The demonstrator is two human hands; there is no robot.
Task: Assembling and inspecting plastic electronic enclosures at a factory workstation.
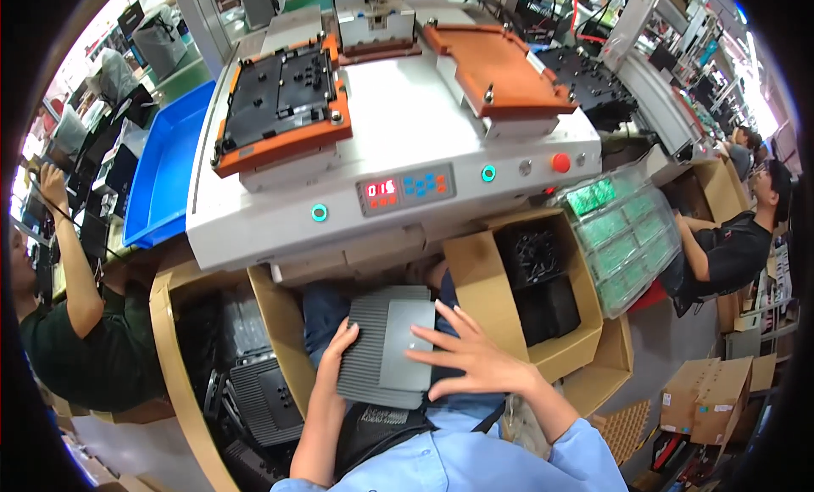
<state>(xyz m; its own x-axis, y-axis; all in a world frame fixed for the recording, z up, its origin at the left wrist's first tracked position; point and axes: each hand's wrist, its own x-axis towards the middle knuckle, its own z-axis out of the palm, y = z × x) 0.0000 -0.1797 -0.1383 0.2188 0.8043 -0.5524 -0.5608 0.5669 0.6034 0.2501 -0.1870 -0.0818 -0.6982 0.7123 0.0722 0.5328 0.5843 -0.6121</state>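
Note:
A dark grey ribbed housing panel [360, 356] with a smooth flat rectangle [405, 343] on its face rests above my lap. My left hand [337, 349] grips its left edge, thumb on the ribs and the other fingers hidden beneath. Over the right side of the panel, my right hand [475, 356] has its fingers spread, with the fingertips at the smooth area. Whether they press on it, I cannot tell. In front stands a white bench machine [390, 119]. Its left orange fixture [246, 157] carries a black panel [280, 93]; on its right is another orange fixture [492, 64].
At my left, a cardboard box [288, 339] holds ribbed black parts. To the right, another box [483, 288] contains small black pieces, beside clear trays of green circuit boards [627, 237]. A blue tray [170, 170] lies left of the machine. People sit on both sides.

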